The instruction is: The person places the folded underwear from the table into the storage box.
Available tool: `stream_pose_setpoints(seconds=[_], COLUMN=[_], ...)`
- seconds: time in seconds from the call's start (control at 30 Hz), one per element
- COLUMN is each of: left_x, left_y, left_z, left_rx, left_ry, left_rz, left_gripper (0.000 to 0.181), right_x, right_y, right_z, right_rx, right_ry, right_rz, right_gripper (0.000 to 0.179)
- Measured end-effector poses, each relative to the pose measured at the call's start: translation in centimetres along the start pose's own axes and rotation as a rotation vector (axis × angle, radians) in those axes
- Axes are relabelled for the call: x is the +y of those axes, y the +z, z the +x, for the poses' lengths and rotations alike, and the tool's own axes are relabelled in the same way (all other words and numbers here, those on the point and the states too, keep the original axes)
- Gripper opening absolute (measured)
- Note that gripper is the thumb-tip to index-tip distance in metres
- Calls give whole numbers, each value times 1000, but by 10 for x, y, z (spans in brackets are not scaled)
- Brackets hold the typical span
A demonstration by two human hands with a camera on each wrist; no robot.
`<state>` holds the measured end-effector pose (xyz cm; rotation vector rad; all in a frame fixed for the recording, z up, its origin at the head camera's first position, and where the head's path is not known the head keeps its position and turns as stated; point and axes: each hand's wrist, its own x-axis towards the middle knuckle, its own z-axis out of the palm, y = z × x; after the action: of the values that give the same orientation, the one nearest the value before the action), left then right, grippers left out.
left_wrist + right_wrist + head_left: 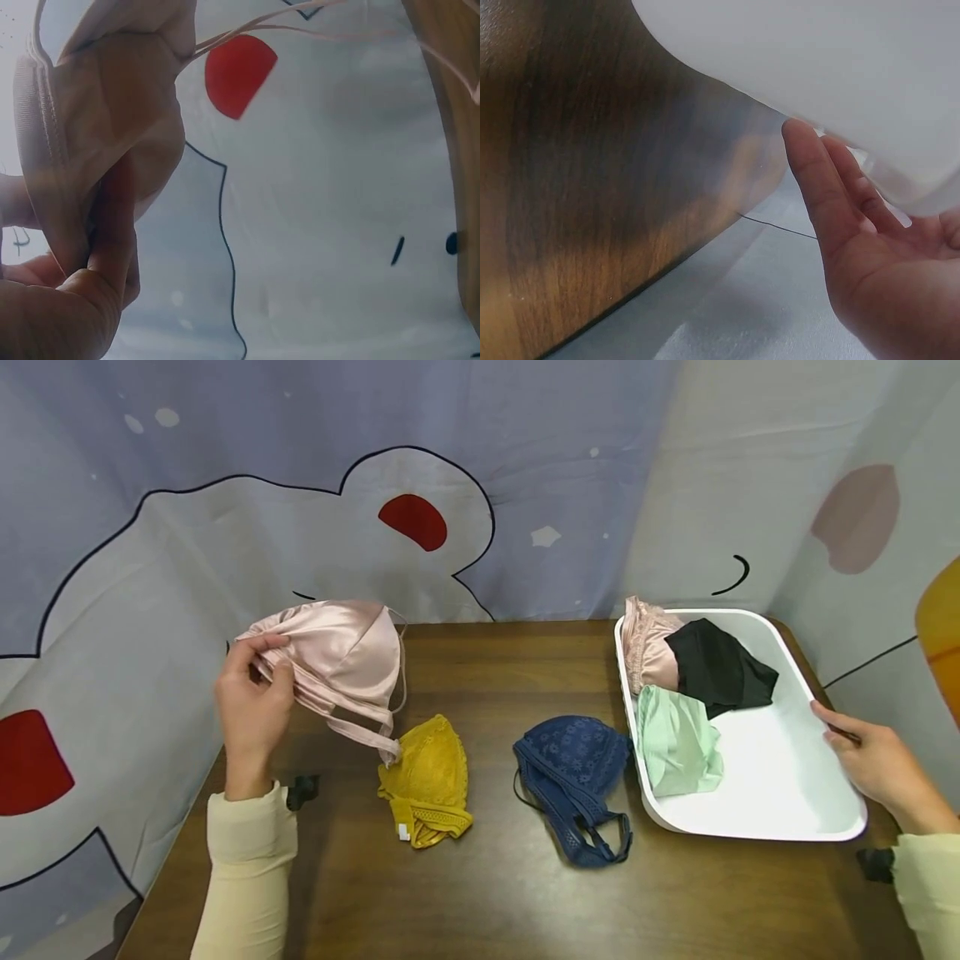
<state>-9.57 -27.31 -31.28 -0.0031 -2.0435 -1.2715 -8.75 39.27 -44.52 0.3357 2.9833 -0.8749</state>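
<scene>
At the left, my left hand (257, 693) pinches a pale pink satin bra (352, 647) by its edge, thumb against fingers. The bra hangs above the table, and its straps dangle down to the yellow lace bra. In the left wrist view the pink fabric (142, 90) is folded between the fingers. My right hand (873, 760) grips the right side of a white plastic bin (787, 777); the right wrist view shows its fingers (814, 169) at the bin's edge. Inside the bin lie a pink lace-trimmed garment (648, 647), a black one (723, 668) and a mint green one (675, 743).
A yellow lace bra (427, 777) lies on the brown wooden table (480, 910), left of centre. Beside the bin's left wall is a navy blue bra (573, 768) with its straps toward the front. A printed cloth (555, 485) hangs behind the table and along its sides.
</scene>
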Motion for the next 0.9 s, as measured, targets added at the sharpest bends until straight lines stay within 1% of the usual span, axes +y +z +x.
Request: stream_pose_setpoints(seconds=[0.1, 0.23, 0.3, 0.33, 0.4, 0.47, 0.57, 0.77, 0.9], left_x=[7, 0, -4, -3, 3, 13, 27, 42, 50], left_y=[5, 11, 14, 16, 19, 21, 25, 30, 34], left_z=[0, 2, 4, 4, 3, 1, 0, 2, 4], left_rx=[-7, -16, -18, -19, -23, -34, -37, -16, -26], left_ry=[33, 74, 85, 84, 91, 103, 131, 170, 198], left_rz=[-36, -65, -99, -120, -162, -192, -208, -224, -270], left_gripper=[22, 21, 21, 22, 22, 22, 22, 21, 20], right_x=[2, 4, 4, 4, 4, 3, 3, 3, 1], right_y=[0, 1, 1, 1, 1, 1, 2, 2, 1], right_z=[-1, -1, -1, -1, -1, -2, -2, 0, -1], right_rx=[-7, -1, 2, 4, 5, 3, -3, -5, -1], right_ry=[11, 7, 8, 8, 4, 4, 2, 5, -4], right_rz=[11, 12, 11, 11, 12, 13, 14, 21, 23], right_gripper=[44, 44, 44, 44, 44, 44, 44, 45, 45])
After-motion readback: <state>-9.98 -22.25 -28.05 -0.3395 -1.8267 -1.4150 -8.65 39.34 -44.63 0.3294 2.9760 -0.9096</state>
